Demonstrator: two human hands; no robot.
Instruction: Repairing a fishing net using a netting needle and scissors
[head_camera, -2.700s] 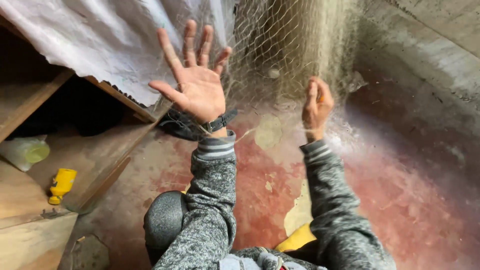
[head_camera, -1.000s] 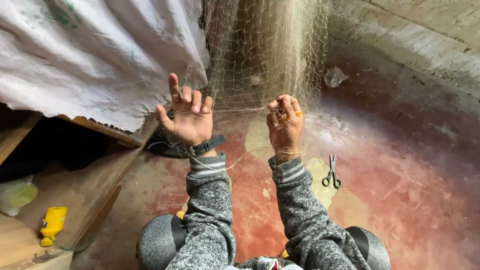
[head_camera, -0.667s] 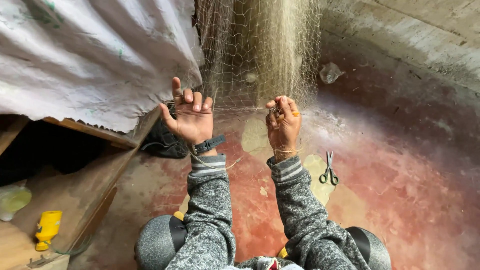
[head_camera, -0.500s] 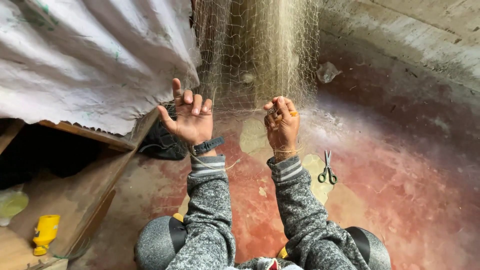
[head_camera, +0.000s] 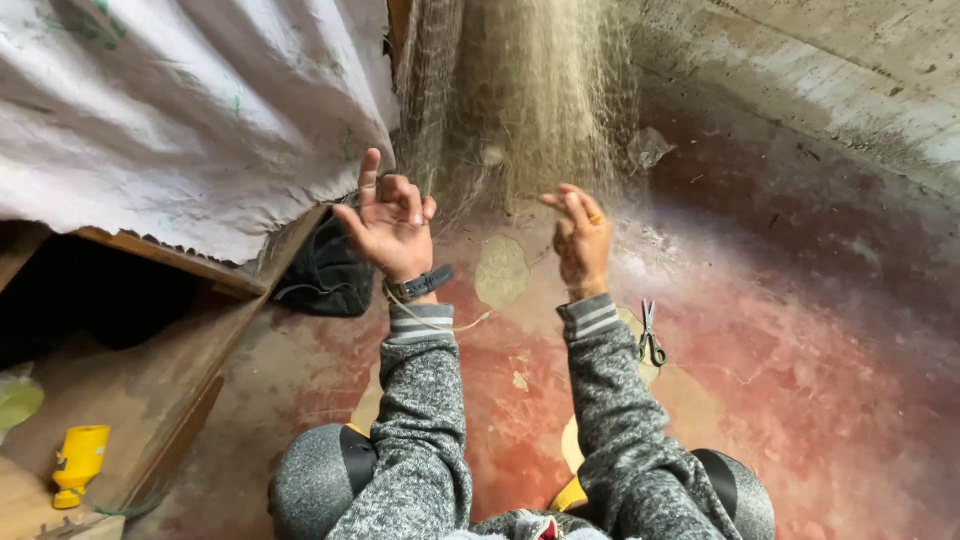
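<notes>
Red concrete floor (head_camera: 800, 400). Left of net (head_camera: 540, 110): left hand (head_camera: 392, 222), fingers half-curled, index raised, hooking strands. At net's foot: right hand (head_camera: 580, 238), fingers pinching mesh. Right: scissors (head_camera: 650, 335). Risk: snagged strands tearing.

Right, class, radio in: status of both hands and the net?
Left hand and right hand raised, fingers in hanging net. Grip on mesh unclear. Scissors on floor right of right arm. Nothing blocking.

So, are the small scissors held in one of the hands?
No, the small scissors lie on the red floor, beside the right sleeve.
</notes>
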